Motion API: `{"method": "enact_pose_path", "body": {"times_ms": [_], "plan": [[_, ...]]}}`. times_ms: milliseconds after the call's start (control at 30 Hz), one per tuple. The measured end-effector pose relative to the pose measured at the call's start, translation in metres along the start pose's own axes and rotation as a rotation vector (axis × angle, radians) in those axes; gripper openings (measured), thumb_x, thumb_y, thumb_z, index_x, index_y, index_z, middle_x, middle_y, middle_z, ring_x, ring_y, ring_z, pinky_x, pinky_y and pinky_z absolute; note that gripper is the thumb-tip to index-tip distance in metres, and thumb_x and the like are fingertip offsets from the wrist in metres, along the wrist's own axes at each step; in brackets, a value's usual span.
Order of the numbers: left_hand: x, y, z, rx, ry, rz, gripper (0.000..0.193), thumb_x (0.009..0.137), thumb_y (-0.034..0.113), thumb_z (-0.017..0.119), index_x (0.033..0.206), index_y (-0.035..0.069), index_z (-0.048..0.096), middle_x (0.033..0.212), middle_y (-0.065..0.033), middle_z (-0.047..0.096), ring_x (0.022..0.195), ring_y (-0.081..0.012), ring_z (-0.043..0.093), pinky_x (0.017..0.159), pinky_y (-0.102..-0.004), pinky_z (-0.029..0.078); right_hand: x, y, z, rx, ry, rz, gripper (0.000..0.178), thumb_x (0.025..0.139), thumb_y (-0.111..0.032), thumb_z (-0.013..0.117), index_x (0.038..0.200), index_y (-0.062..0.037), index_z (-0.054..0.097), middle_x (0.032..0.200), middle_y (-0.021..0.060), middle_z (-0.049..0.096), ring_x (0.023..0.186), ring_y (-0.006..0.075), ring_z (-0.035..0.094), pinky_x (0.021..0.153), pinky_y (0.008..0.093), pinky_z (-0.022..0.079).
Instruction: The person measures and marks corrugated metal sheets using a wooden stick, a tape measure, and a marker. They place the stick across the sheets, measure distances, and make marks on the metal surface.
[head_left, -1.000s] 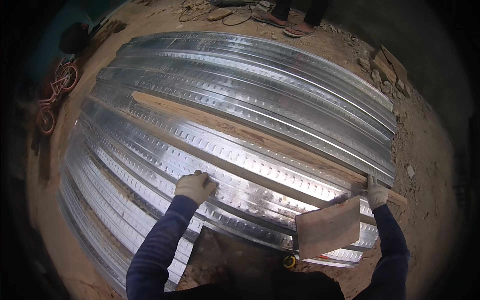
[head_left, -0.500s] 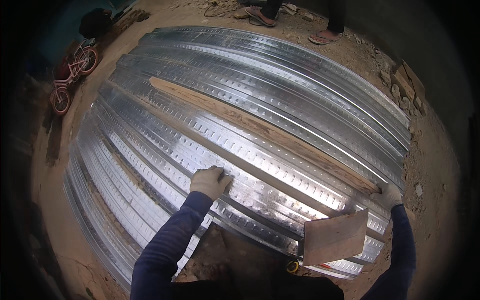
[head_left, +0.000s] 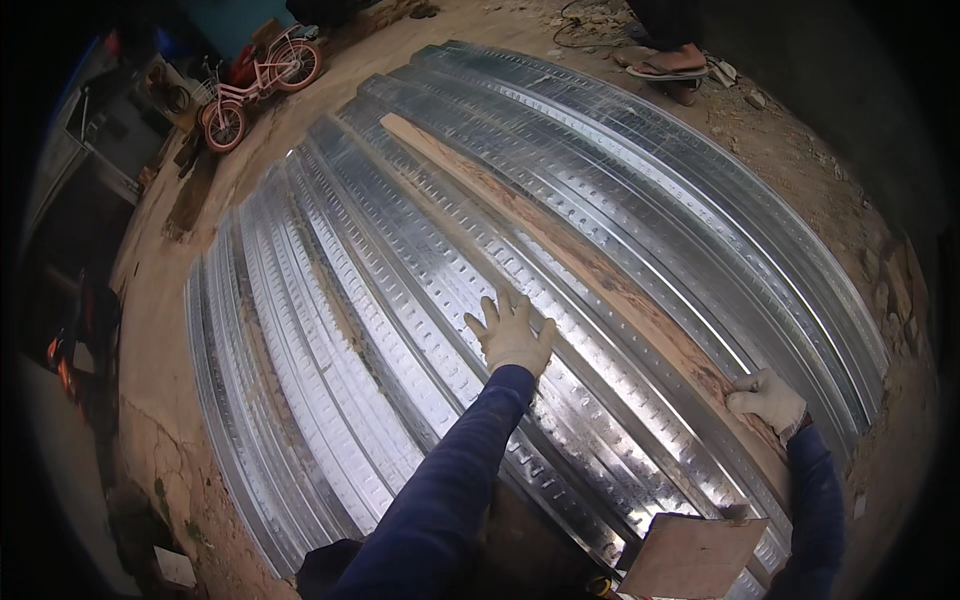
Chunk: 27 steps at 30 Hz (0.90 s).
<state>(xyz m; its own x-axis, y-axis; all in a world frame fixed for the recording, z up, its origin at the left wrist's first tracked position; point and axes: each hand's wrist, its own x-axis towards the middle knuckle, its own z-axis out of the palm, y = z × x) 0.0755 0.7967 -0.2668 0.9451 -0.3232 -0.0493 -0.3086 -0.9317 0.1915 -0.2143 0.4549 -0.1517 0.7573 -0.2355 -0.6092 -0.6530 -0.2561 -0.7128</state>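
Ribbed, dimpled metal decking sheets (head_left: 450, 290) spread out in front of me. Along their ribs lies a long wooden plank (head_left: 575, 255). My right hand (head_left: 768, 402), in a pale work glove, is closed on the plank near its close end, with the fingers curled over the wood. My left hand (head_left: 512, 335), gloved too, rests on the metal to the left of the plank, fingers spread and holding nothing. Nearest my right forearm is a small rectangular wooden board (head_left: 695, 555). A yellow round thing (head_left: 600, 587), partly cut off, shows beside that board.
A person's sandalled foot (head_left: 672, 64) stands past the far edge of the sheets, near rubble and a dark cable. A pink bicycle (head_left: 262, 82) stands at the far left on bare ground. Stones and broken pieces (head_left: 900, 290) line the right side.
My left hand has gone from curled to spread and moved farther forward. My right hand now grips over the plank's top. The view has turned, and the other person's feet have shifted.
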Motion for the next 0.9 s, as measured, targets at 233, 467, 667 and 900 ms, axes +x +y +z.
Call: {"method": "enact_pose_path", "body": {"times_ms": [233, 467, 667, 900], "plan": [[0.008, 0.002, 0.000, 0.050, -0.049, 0.019, 0.069, 0.104, 0.054, 0.057, 0.160, 0.013, 0.057, 0.177, -0.0212, 0.032, 0.164, -0.0471, 0.024, 0.133, -0.0705, 0.006, 0.085, -0.061, 0.063, -0.027, 0.009, -0.129, 0.039, 0.092, -0.032, 0.083, 0.111, 0.0025, 0.085, 0.090, 0.0074, 0.078, 0.081, 0.0132, 0.068, 0.076, 0.0323, 0.055], [0.009, -0.009, -0.003, -0.077, -0.003, 0.035, 0.063, 0.102, 0.052, 0.061, 0.148, 0.010, 0.065, 0.173, -0.0285, 0.036, 0.160, -0.0538, 0.027, 0.132, -0.0726, 0.007, 0.137, -0.132, 0.082, 0.067, -0.077, -0.153, 0.040, 0.093, -0.031, 0.082, 0.109, 0.0047, 0.084, 0.091, 0.0074, 0.078, 0.084, 0.0130, 0.069, 0.077, 0.0307, 0.055], [0.018, 0.002, -0.014, -0.065, -0.063, 0.049, 0.061, 0.103, 0.049, 0.060, 0.149, 0.010, 0.064, 0.170, -0.0278, 0.040, 0.159, -0.0533, 0.030, 0.129, -0.0758, 0.010, 0.247, -0.164, 0.065, 0.050, 0.027, -0.214, 0.048, 0.092, -0.041, 0.082, 0.113, 0.0022, 0.084, 0.099, 0.0110, 0.082, 0.092, 0.0169, 0.073, 0.085, 0.0324, 0.057], [0.020, -0.004, -0.016, -0.041, -0.077, 0.044, 0.057, 0.103, 0.048, 0.059, 0.147, 0.012, 0.063, 0.168, -0.0266, 0.042, 0.157, -0.0519, 0.032, 0.127, -0.0780, 0.011, 0.341, -0.228, 0.084, 0.047, 0.078, -0.298, 0.053, 0.092, -0.047, 0.081, 0.113, 0.0010, 0.085, 0.104, 0.0150, 0.084, 0.096, 0.0214, 0.076, 0.089, 0.0362, 0.058]]}}
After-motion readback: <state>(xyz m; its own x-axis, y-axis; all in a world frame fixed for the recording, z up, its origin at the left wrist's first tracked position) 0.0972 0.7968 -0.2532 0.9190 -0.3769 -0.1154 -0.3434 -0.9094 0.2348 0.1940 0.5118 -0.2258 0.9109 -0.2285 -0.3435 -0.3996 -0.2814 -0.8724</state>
